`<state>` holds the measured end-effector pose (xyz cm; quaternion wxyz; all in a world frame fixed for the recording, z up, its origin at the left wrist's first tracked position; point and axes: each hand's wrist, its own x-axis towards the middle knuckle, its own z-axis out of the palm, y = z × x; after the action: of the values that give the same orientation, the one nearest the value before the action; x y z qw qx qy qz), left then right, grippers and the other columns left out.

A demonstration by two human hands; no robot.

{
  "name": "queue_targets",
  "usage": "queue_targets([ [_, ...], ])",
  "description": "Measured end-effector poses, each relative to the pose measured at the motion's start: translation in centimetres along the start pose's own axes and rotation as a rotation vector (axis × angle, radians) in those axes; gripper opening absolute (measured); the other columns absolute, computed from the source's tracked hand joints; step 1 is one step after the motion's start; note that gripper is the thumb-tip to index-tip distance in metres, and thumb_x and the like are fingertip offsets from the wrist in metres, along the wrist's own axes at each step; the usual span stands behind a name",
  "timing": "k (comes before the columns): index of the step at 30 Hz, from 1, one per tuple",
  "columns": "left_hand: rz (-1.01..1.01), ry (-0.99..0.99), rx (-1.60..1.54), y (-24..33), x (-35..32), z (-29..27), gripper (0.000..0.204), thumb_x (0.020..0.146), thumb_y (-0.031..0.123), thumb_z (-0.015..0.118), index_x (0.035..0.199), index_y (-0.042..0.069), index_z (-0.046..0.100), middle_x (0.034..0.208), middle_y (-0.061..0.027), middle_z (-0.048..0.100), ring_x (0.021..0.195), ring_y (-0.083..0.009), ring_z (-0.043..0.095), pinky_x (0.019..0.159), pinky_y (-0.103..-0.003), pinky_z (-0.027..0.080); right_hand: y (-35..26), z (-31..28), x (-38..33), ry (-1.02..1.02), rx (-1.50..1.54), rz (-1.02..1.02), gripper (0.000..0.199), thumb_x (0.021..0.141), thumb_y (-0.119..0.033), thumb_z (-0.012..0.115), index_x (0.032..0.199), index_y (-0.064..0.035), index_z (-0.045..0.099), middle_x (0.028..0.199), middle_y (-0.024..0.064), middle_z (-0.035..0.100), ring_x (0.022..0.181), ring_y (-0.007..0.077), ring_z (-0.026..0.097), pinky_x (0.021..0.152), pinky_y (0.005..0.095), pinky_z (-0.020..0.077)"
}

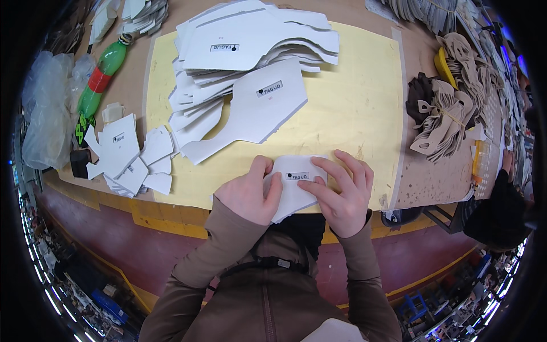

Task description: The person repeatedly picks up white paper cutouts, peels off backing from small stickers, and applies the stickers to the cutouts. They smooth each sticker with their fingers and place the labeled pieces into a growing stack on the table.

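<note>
A white cut piece [293, 199] with a small dark-framed label [297, 176] is between my two hands, at the table's near edge. My left hand [244, 195] grips its left side, the thumb on top and the fingers curled at the edge. Over the right side bends my right hand [345, 199], its fingertips touching the piece close to the label and the upper right corner; the underside is hidden. Beyond them lies a stack of larger curved white pieces [250, 54]. One labelled curved piece [270, 114] rests slantwise at its near side.
Smaller white pieces [119, 151] lie loosely at left, near a green bottle [111, 60] with a red band and a clear plastic bag [48, 114]. Bundled beige pieces [444, 119] sit at right. Yellow sheeting [364, 85] covers the table's middle. A person in black [498, 208] is at far right.
</note>
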<state>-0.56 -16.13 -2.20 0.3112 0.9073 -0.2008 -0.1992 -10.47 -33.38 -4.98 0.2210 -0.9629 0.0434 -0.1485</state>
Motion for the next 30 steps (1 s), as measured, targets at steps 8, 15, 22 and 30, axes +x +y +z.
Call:
queue_targets([
  [8,-0.008,-0.023,0.008,0.0,-0.1,0.0,0.015,0.096,0.020,0.066,0.099,0.007,0.058,0.066,-0.0130,0.060,0.057,-0.0349,0.064,0.054,-0.043,0.048,-0.1,0.0,0.1,-0.003,-0.012,0.014,0.024,0.083,-0.008,0.075,0.092,-0.0299,0.082,0.121,-0.0045,0.070,0.124,0.0280,0.056,0.107,0.0479,0.0373],
  [15,0.023,0.064,0.063,-0.2,-0.5,0.0,0.022,0.090,0.022,0.073,0.106,0.009,0.063,0.074,-0.0100,0.065,0.064,-0.0301,0.065,0.060,-0.042,0.049,-0.1,0.0,0.0,0.005,-0.022,0.012,0.021,0.083,-0.011,0.075,0.092,-0.0288,0.080,0.123,-0.0058,0.069,0.124,0.0269,0.056,0.107,0.0478,0.0382],
  [22,0.437,0.317,0.303,-2.1,-0.1,1.1,0.030,0.080,0.018,0.076,0.109,0.018,0.072,0.114,0.0023,0.070,0.108,-0.0199,0.060,0.104,-0.045,0.030,-0.2,0.0,-0.1,-0.002,-0.022,0.014,0.024,0.084,-0.009,0.073,0.094,-0.0289,0.080,0.124,-0.0055,0.069,0.126,0.0276,0.055,0.110,0.0492,0.0366],
  [30,0.540,0.175,0.501,-2.7,-3.1,1.4,0.031,0.089,0.018,0.065,0.117,0.027,0.073,0.127,0.0090,0.067,0.127,-0.0129,0.059,0.111,-0.058,0.017,-0.1,-0.8,-0.3,-0.089,-0.008,0.004,0.028,0.087,-0.005,0.070,0.100,-0.0269,0.081,0.129,-0.0006,0.069,0.127,0.0309,0.055,0.116,0.0541,0.0323],
])
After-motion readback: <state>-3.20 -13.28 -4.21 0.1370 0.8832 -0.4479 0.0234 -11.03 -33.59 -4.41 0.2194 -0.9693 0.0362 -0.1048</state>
